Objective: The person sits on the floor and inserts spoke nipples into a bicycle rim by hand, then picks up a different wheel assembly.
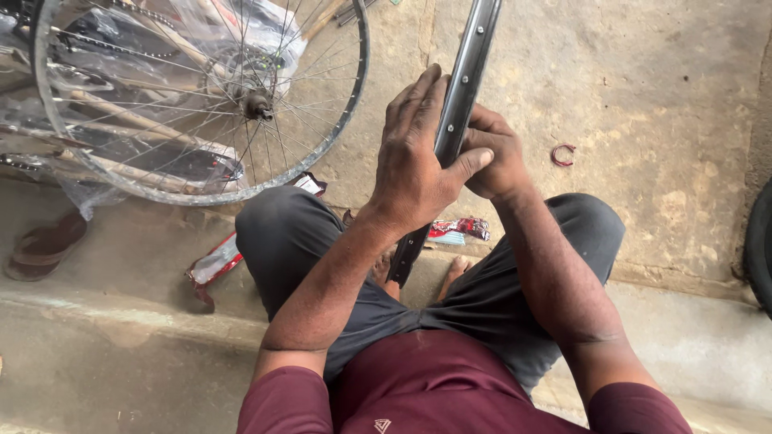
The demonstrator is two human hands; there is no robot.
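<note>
Leaning against the wall, big spoked wheel (201, 100) out of the way, then bare black rim (450, 128) standing between the knees, left hand (414, 161) wrapped around it, right hand (494, 157) gripping its other side, steadying it.

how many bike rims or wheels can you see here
2. A bare black rim stands upright between the knees, gripped by the left hand and right hand. A spoked wheel lies upper left. More may be hidden out of frame.
</note>
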